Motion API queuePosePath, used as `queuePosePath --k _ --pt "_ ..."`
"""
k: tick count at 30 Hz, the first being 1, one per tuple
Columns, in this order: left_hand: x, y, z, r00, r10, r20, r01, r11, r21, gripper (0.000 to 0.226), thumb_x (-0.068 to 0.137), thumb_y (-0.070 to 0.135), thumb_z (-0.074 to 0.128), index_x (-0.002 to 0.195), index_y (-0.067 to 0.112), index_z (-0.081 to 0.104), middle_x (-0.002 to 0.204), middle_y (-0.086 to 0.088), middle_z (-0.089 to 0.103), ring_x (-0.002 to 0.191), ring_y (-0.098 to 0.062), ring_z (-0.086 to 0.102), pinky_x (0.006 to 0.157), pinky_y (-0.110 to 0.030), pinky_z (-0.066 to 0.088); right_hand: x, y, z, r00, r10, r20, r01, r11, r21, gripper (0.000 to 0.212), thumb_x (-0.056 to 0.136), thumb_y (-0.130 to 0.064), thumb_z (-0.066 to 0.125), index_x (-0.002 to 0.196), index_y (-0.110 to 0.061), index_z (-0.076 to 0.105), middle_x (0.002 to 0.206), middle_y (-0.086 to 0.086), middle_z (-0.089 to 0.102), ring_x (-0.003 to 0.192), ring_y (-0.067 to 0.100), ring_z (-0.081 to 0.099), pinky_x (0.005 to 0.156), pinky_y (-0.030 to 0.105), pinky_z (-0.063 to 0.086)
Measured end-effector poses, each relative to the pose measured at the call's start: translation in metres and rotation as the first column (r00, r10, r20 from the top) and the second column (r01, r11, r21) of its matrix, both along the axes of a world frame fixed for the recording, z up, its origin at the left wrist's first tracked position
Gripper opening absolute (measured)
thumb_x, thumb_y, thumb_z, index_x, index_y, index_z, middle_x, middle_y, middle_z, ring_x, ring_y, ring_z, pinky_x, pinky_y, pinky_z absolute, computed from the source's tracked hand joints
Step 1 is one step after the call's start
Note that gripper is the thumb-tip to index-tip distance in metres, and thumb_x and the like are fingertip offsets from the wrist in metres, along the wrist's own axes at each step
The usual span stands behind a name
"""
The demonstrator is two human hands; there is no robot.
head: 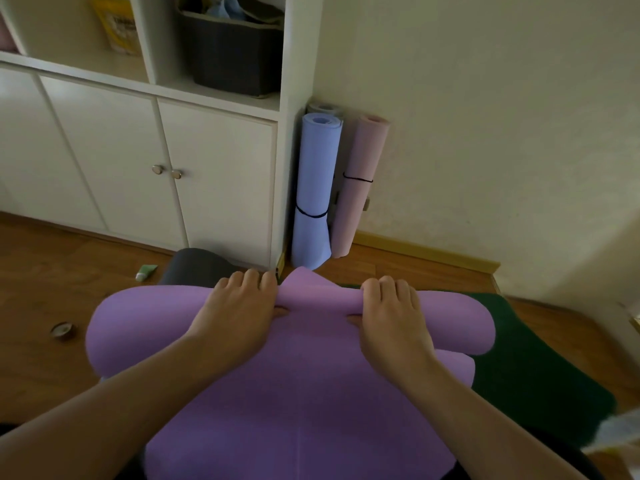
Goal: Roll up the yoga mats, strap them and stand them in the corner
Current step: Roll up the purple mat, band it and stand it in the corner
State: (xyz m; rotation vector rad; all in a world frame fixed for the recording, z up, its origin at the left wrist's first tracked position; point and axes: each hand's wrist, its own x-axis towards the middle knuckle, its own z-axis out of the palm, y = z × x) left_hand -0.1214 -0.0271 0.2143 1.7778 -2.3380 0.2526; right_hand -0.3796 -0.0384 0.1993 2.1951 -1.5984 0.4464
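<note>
A purple yoga mat (pixel 298 393) lies on the floor in front of me, its far end curled into a loose roll. My left hand (pixel 239 313) and my right hand (pixel 391 317) both grip that rolled end, fingers over the top, thumbs tucked under. In the corner stand a rolled blue mat (pixel 315 188) and a rolled pink mat (pixel 360 188), each bound with a black strap. A grey rolled mat (pixel 323 108) peeks out behind them. A dark green mat (pixel 526 362) lies flat under the purple one at the right. A dark grey mat (pixel 194 266) lies beyond my left hand.
A white cabinet (pixel 138 161) with doors and open shelves stands at the left of the corner. A small green tube (pixel 145 271) and a round tin (pixel 62 330) lie on the wooden floor at the left. A cream wall fills the right.
</note>
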Motion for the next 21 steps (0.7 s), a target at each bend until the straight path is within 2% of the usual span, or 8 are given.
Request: queuePosePath --k 3,6,10,13,15,18,21 --pt "0.001 -0.004 -0.007 1.000 -0.025 -0.011 0.026 0.999 0.044 0.038 0.105 0.057 0.037 0.112 0.022 0.052 0.099 0.004 0.058 0.084 -0.016 0.057 0.083 -0.032 0.052 -0.001 -0.004 -0.003 0.999 -0.013 -0.041 0.015 0.999 0.049 0.043 0.082 -0.032 0.087 0.098 -0.009 0.054 0.091 0.010 0.052 0.078 0.030 0.047 0.070 0.043 0.043" --pt "0.002 -0.008 -0.007 0.998 -0.057 0.011 0.056 0.992 0.115 0.032 0.106 0.058 0.036 0.106 0.026 0.041 0.095 0.007 0.045 0.083 -0.013 0.050 0.083 -0.029 0.047 0.001 -0.005 -0.004 0.996 -0.024 -0.085 0.033 0.995 0.099 0.047 0.078 -0.034 0.089 0.094 -0.010 0.051 0.090 0.010 0.050 0.077 0.029 0.045 0.067 0.041 0.037" --pt "0.002 -0.013 -0.009 0.994 -0.109 0.018 0.104 0.979 0.178 0.031 0.105 0.058 0.041 0.104 0.027 0.037 0.101 0.006 0.049 0.085 -0.013 0.045 0.085 -0.028 0.042 0.002 0.000 -0.004 0.992 -0.052 -0.113 0.066 0.990 0.128 0.051 0.070 -0.036 0.093 0.088 -0.010 0.053 0.085 0.011 0.051 0.076 0.029 0.046 0.066 0.040 0.035" --pt "0.001 -0.016 -0.009 0.989 -0.132 0.065 0.115 0.970 0.216 0.049 0.096 0.071 0.048 0.111 0.025 0.042 0.108 0.005 0.053 0.088 -0.015 0.046 0.088 -0.030 0.045 -0.002 0.003 -0.004 0.993 -0.042 -0.110 0.059 0.987 0.152 0.051 0.070 -0.038 0.092 0.088 -0.013 0.051 0.082 0.009 0.053 0.073 0.028 0.047 0.065 0.039 0.033" --pt "-0.001 -0.016 -0.007 0.990 -0.121 0.075 0.099 0.965 0.245 0.059 0.091 0.078 0.051 0.115 0.025 0.045 0.104 0.007 0.054 0.085 -0.014 0.047 0.082 -0.029 0.044 -0.003 0.007 0.000 0.994 -0.037 -0.107 0.057 0.980 0.191 0.051 0.078 -0.048 0.085 0.091 -0.016 0.048 0.085 0.006 0.055 0.076 0.027 0.048 0.068 0.039 0.033" --pt "-0.005 -0.015 -0.004 0.981 -0.138 0.137 0.105 0.969 0.225 0.055 0.096 0.077 0.043 0.114 0.025 0.049 0.099 0.008 0.061 0.079 -0.013 0.055 0.078 -0.029 0.049 -0.005 0.015 0.008 0.991 -0.078 -0.113 0.109 0.946 0.305 0.054 0.090 -0.067 0.064 0.099 -0.020 0.041 0.098 0.001 0.060 0.087 0.024 0.056 0.074 0.036 0.036" --pt "-0.005 -0.013 0.000 0.969 -0.178 0.171 0.130 0.958 0.256 0.051 0.099 0.075 0.035 0.107 0.028 0.052 0.093 0.009 0.064 0.081 -0.013 0.061 0.081 -0.031 0.053 -0.009 0.019 0.015 0.990 -0.072 -0.123 0.113 0.924 0.365 0.052 0.095 -0.072 0.052 0.100 -0.022 0.040 0.101 -0.002 0.068 0.090 0.023 0.066 0.067 0.036 0.036"
